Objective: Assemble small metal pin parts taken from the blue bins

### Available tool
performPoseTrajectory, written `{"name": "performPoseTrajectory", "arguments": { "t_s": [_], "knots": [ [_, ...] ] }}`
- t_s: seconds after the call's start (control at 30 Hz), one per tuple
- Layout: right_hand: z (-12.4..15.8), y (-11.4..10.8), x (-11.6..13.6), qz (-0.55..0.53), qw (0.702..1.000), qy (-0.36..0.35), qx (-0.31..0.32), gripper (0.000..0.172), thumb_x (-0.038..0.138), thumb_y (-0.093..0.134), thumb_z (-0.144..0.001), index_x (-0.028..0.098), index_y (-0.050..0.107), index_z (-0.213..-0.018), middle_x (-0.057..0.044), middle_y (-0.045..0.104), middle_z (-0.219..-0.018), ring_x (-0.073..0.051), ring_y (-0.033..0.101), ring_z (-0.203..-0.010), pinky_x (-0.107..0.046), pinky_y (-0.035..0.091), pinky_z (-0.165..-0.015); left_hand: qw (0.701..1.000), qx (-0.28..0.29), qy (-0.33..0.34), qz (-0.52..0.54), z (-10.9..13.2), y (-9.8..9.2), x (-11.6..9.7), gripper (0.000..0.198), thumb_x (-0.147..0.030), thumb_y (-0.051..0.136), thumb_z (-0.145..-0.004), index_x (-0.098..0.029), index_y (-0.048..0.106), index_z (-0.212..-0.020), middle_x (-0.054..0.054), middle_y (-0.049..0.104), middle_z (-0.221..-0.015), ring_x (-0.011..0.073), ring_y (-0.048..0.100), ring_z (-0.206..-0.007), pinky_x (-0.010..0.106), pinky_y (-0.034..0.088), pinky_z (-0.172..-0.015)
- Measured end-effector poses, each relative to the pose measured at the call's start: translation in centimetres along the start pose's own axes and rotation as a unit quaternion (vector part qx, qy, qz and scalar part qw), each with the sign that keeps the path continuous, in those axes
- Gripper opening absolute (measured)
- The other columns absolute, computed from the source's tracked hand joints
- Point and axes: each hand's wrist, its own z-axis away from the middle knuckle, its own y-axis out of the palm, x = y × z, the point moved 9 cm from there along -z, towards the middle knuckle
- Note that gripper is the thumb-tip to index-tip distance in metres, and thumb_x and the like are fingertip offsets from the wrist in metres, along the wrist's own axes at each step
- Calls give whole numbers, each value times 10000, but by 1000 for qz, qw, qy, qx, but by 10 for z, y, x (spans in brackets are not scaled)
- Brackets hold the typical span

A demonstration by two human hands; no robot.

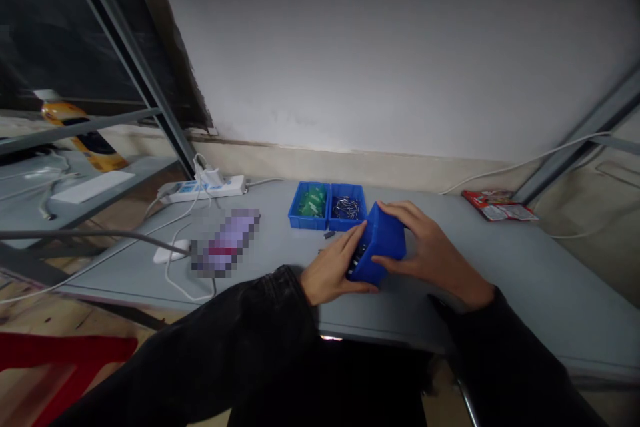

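Between my hands a blue plastic bin (pixel 386 240) is tipped over to the left, its opening facing my left palm. My left hand (pixel 333 270) lies along the open side, fingers and thumb against the bin's edges. Around the bin's bottom and side, my right hand (pixel 425 247) grips with thumb below and fingers above. Small dark and shiny pieces show inside, partly hidden by my left hand. Behind stand two more blue bins: the left bin (pixel 295 221) holds green and whitish pieces, the right bin (pixel 345 223) many small metal pieces. A small dark piece (pixel 329 235) lies in front of them.
On the grey table (pixel 480 267), a pixelated phone-like object (pixel 233 240) lies left, near white cables and a power strip (pixel 205 190). A red packet (pixel 500 207) lies at the back right. A yellow bottle (pixel 83 130) leans on the left side table; a red stool (pixel 65 353) is below.
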Motion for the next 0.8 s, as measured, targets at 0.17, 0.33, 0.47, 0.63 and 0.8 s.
{"name": "performPoseTrajectory", "arguments": {
  "t_s": [0.17, 0.33, 0.47, 0.63, 0.8],
  "knots": [
    [2, -2, 0, 18, 1000, 7, -1, 822, 578, 778, -769, 248, 456, -1450, -119, 537, -1357, -298, 565, -1218, -507, 505, -1042, 997, 7, 26, -66, 0, 4, -2, 1280, -630, 807, -717, -232, -5, -1623, 204, 249, -1626, 405, 341, -1466, 609, 388, -1160],
    [4, -2, 2, 20, 1000, 7, 3, 826, 573, 773, -775, 252, 445, -1462, -116, 539, -1354, -298, 561, -1225, -510, 503, -1049, 988, 5, 63, -142, 1, 4, -9, 1231, -681, 750, -747, -173, 47, -1621, 239, 280, -1601, 418, 345, -1457, 624, 363, -1165],
    [5, -3, 2, 22, 1000, 13, 3, 824, 570, 773, -777, 253, 444, -1462, -113, 534, -1352, -290, 558, -1225, -504, 499, -1056, 979, -3, 79, -186, 0, 1, -16, 1235, -733, 710, -746, -143, 64, -1618, 240, 288, -1598, 410, 306, -1480, 630, 285, -1208],
    [6, -4, 4, 23, 1000, 20, 3, 840, 574, 779, -770, 259, 438, -1470, -108, 529, -1355, -286, 558, -1225, -496, 497, -1062, 969, -11, 73, -238, 0, -1, -18, 1250, -801, 660, -730, -111, 104, -1612, 231, 230, -1629, 405, 192, -1526, 625, 171, -1248],
    [6, -5, 5, 22, 999, 25, 4, 840, 551, 791, -764, 264, 438, -1471, -106, 537, -1347, -290, 561, -1221, -504, 497, -1061, 964, -14, 60, -257, 0, -3, -16, 1275, -839, 633, -712, -119, 95, -1616, 220, 175, -1649, 405, 121, -1543, 642, 108, -1247]
  ]
}}
